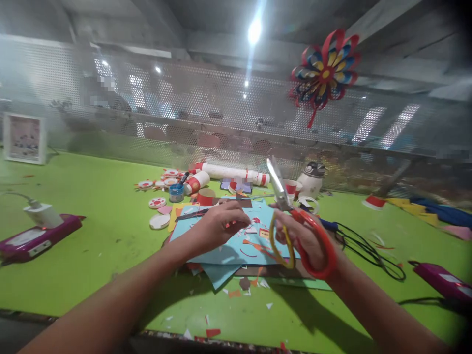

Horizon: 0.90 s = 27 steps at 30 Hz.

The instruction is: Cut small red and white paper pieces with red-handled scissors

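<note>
My right hand (295,233) grips a pair of scissors (282,194) with red and yellow handle loops, the metal blades pointing up and away. To its left, my left hand (228,219) hovers with fingers curled together in a pinch; whatever they hold, if anything, is too small to make out. Below both hands lie light blue sheets (221,253), stacked on brown and green ones. Small cut pieces are scattered on the blue, among them an orange strip (254,244) and a red and yellow piece (264,233).
Paper scraps (213,333) litter the green table (121,275) near its front edge. Behind the sheets stand a blue jar (176,192), a long white and red tube (228,172) and a white pot (311,182). Purple power strips (40,241) and black cable (372,255) lie at the sides.
</note>
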### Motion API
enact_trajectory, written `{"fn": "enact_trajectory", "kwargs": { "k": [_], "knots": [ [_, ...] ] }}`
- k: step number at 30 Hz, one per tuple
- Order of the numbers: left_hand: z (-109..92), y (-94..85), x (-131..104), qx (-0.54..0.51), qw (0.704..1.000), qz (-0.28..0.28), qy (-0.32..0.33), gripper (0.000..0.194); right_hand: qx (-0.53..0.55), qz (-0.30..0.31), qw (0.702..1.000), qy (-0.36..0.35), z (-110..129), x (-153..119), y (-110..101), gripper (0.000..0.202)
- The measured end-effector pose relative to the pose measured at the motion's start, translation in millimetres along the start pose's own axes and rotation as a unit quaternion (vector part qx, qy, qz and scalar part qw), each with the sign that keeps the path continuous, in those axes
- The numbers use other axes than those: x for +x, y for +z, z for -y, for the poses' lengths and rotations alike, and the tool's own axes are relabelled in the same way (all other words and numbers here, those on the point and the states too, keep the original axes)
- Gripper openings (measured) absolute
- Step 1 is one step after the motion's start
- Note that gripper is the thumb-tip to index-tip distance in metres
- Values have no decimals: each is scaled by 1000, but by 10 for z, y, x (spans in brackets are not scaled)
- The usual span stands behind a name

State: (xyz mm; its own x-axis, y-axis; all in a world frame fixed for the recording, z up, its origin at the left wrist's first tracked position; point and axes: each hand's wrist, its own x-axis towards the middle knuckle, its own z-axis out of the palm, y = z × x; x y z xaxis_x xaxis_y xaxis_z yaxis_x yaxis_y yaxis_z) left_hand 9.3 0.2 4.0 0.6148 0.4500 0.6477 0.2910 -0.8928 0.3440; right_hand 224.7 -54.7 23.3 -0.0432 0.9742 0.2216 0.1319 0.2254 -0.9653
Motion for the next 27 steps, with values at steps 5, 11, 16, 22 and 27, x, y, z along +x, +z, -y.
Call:
{"fn": "enact_trajectory", "kwargs": {
  "k": [5,11,16,22,27],
  "knots": [
    [-77,-13,-13,-18,999,-2,29,20,43,103,993,35,49,-67,232,17],
    [-19,6,-40,-35,998,-24,43,20,89,116,989,29,1,-46,308,12],
    [-30,57,-50,-76,995,-33,48,22,102,119,988,14,-16,-72,292,12],
    [-179,10,-5,-149,988,-49,-8,18,144,113,983,16,-54,-95,271,29],
    [-233,-9,25,-225,970,-66,-61,15,121,104,987,-20,1,-144,278,24]
  ]
}}
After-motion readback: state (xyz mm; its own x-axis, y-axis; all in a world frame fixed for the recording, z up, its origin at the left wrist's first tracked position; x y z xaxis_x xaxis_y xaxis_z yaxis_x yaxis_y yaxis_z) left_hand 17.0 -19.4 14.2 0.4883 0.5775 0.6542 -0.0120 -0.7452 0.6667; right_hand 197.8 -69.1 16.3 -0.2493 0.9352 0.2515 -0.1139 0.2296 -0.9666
